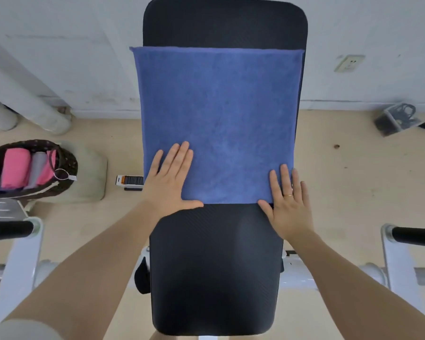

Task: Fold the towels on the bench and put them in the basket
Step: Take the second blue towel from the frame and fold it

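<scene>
Blue towel [219, 123]: soft, light, limp. Left hand [171, 177] and right hand [288, 200] flat, fingers straight, pressing its near corners, gripping nothing. Pinch corners under fingertips.

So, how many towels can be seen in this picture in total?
4. One blue towel lies flat on the bench under both hands. Three folded ones stand in the basket: pink, grey, pink. More may be hidden beneath them.

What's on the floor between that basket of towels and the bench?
In the head view, a small orange, white and black object lies on the floor between the basket and the bench; its right end runs behind the blue towel.
</scene>
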The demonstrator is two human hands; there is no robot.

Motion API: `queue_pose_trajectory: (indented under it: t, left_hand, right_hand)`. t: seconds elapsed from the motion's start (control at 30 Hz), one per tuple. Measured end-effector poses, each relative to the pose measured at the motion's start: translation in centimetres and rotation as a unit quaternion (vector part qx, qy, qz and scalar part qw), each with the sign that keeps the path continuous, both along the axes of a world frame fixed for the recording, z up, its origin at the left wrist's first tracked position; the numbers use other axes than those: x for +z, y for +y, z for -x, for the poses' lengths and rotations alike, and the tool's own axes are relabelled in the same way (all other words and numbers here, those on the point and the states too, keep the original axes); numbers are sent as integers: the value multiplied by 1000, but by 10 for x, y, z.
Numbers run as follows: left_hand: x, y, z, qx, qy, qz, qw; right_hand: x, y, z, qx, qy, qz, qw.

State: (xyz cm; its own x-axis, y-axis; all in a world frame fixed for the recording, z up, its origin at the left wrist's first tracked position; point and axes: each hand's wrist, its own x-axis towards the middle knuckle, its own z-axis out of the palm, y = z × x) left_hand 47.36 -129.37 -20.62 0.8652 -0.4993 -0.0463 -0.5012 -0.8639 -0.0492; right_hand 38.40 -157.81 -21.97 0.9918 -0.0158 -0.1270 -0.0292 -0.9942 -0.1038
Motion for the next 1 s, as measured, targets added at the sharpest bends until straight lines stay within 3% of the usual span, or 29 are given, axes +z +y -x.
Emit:
queue_pose_trajectory:
  t: [0.1,0.17,0.27,0.37,0.43,0.57,0.63,0.73,0.8,0.83,0.93,1.0]
  left_hand:
    - [-6,13,37,135,43,84,986]
    - [-1,14,55,249,81,159,952]
    - [6,9,55,419,113,271,859]
    - [3,11,48,468,183,364,784]
    - [5,11,51,486,207,394,752]
    - [4,18,58,498,197,336,775]
    - [5,22,61,507,215,314,774]
    - [12,19,60,544,207,418,697]
    - [17,18,55,564,198,462,655]
    - [18,18,54,562,207,452,661]
    - [17,23,49,531,235,382,719]
    - [16,25,49,528,247,374,721]
  right_hand:
    - [15,15,6,-101,22,-175,979]
    - [27,23,5,-205,18,-264,942]
    - [34,24,-3,-314,39,-284,905]
    - [34,21,-5,-351,64,-274,893]
    - [34,18,-5,-376,54,-289,879]
    - [33,19,-5,-479,20,-415,773]
    - [28,21,-2,-521,15,-435,735]
    - [29,23,4,-537,31,-458,708]
    - [34,22,6,-530,36,-461,711]
    - [36,21,6,-525,37,-463,713]
    - [44,15,3,-511,21,-496,702]
    - [52,16,1,-506,11,-518,689]
